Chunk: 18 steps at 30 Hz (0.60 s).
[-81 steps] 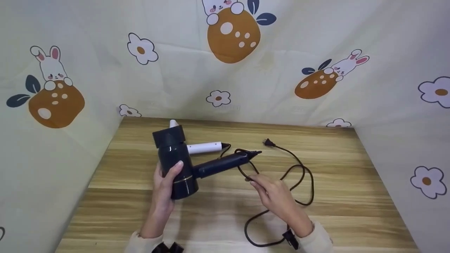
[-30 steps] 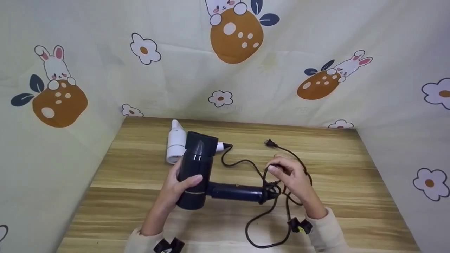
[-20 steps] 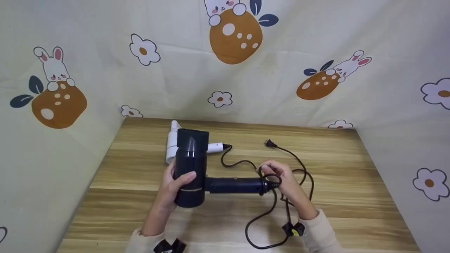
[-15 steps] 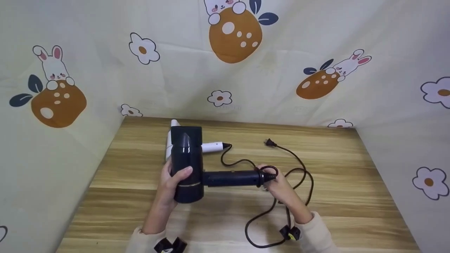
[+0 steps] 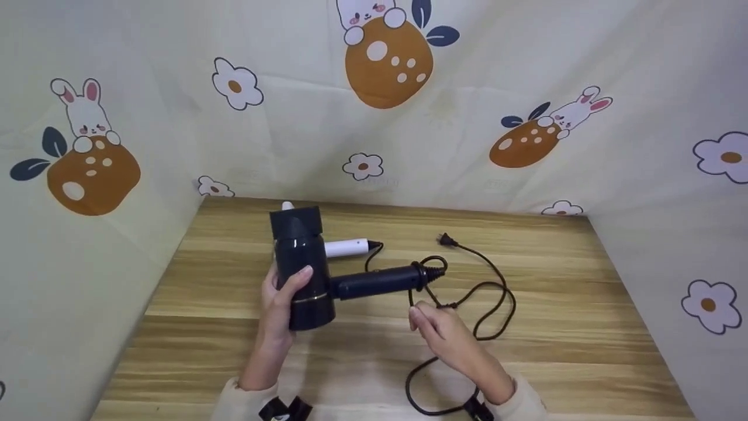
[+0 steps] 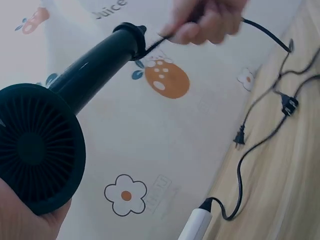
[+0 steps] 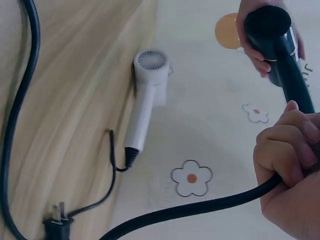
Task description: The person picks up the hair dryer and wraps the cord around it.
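Observation:
A dark hair dryer (image 5: 305, 280) is held up over the table, its nozzle toward the back and its handle (image 5: 377, 282) pointing right. My left hand (image 5: 279, 310) grips the barrel from the left, thumb across the front. In the left wrist view the round rear grille (image 6: 32, 150) faces the camera. A black cord (image 5: 433, 259) loops around the handle's end. Below that end, my right hand (image 5: 447, 336) pinches the cord with curled fingers; in the right wrist view the cord (image 7: 200, 206) runs out of the right fist (image 7: 287, 150).
Behind the dark dryer a white hair dryer (image 5: 347, 248) lies on the wooden table (image 5: 204, 280), partly hidden in the head view but plain in the right wrist view (image 7: 145, 110). A black plug (image 5: 447, 239) lies at the back right, with cord curving forward across the table's right half.
Since half a second ago, my right hand has moved down and slightly left from behind the handle's end, drawing the cord downward. The handle now tilts up to the right.

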{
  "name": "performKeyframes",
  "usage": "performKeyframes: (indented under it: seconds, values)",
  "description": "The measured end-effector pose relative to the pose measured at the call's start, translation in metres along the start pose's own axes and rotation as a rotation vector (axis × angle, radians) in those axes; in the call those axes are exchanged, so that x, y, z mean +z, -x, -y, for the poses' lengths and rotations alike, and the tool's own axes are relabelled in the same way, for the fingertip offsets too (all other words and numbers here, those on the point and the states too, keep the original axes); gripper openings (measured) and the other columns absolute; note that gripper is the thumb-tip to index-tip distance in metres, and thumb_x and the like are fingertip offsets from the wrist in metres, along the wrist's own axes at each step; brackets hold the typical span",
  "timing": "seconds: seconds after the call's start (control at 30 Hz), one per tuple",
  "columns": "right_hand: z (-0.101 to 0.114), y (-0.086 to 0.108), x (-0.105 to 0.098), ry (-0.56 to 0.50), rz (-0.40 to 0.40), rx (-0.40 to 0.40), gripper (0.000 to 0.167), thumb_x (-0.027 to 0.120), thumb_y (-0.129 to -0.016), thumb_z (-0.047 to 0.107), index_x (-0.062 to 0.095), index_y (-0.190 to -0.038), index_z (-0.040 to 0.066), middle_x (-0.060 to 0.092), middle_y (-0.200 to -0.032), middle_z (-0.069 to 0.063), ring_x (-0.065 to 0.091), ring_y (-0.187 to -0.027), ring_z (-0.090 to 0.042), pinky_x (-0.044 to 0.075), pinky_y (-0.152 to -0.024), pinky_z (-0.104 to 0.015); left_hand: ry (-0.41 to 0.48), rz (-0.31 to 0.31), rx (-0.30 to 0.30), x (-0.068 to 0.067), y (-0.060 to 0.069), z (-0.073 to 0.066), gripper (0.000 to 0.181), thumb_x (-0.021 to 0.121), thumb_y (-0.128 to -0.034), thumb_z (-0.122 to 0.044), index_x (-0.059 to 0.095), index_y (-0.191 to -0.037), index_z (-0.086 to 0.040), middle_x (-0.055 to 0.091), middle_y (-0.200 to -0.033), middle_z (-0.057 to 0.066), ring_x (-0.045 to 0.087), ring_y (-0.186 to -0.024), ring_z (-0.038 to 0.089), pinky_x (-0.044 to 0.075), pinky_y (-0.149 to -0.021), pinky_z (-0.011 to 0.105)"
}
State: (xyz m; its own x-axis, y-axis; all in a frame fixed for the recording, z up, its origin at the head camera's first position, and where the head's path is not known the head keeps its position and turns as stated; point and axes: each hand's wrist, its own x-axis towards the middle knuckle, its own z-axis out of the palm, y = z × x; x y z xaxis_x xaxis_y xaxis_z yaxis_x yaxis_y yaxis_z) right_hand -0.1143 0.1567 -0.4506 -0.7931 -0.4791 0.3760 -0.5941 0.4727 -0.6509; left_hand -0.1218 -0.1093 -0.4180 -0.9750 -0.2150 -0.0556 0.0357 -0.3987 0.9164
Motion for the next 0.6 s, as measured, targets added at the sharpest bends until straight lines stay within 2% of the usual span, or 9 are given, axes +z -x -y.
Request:
performKeyframes:
  seconds: [0.17, 0.27, 0.5, 0.6]
  values:
    - [0.009, 0.002, -0.006, 0.17, -0.033, -0.071, 0.02, 0.052, -0.092, 0.005, 0.055, -0.074, 0.015, 0.048, -0.057, 0.008, 0.037, -0.052, 0.004, 0.036, -0.049, -0.012, -0.045, 0.017, -0.009, 0.0, 0.0, 0.001, 0.04, 0.058, -0.0822, -0.01, 0.05, -0.122, -0.008, 0.06, -0.1, 0.002, 0.06, -0.086, 0.017, 0.049, -0.079, 0.029]
    - [0.014, 0.004, -0.013, 0.231, -0.032, -0.113, 0.019, 0.056, -0.09, 0.007, 0.055, -0.074, 0.016, 0.047, -0.057, 0.01, 0.038, -0.052, 0.005, 0.036, -0.049, -0.01, -0.082, 0.013, -0.024, -0.001, -0.001, 0.002, 0.041, 0.059, -0.0828, -0.012, 0.049, -0.122, -0.008, 0.06, -0.099, 0.003, 0.06, -0.085, 0.017, 0.049, -0.079, 0.03]
    - [0.023, 0.008, -0.029, 0.363, -0.005, -0.191, 0.018, 0.065, -0.086, 0.017, 0.051, -0.074, 0.017, 0.037, -0.054, 0.015, 0.031, -0.05, 0.007, 0.026, -0.045, -0.006, -0.127, 0.031, -0.042, -0.004, 0.0, 0.001, 0.042, 0.059, -0.0829, -0.013, 0.048, -0.123, -0.005, 0.06, -0.098, 0.004, 0.06, -0.085, 0.018, 0.049, -0.079, 0.03]
    - [0.028, 0.009, -0.036, 0.406, -0.007, -0.232, 0.01, 0.067, -0.083, 0.018, 0.058, -0.08, 0.015, 0.048, -0.057, 0.014, 0.04, -0.051, 0.006, 0.033, -0.046, -0.007, -0.144, 0.044, -0.04, -0.005, 0.001, 0.001, 0.042, 0.059, -0.0827, -0.013, 0.048, -0.123, -0.004, 0.06, -0.099, 0.005, 0.06, -0.085, 0.018, 0.049, -0.079, 0.031]
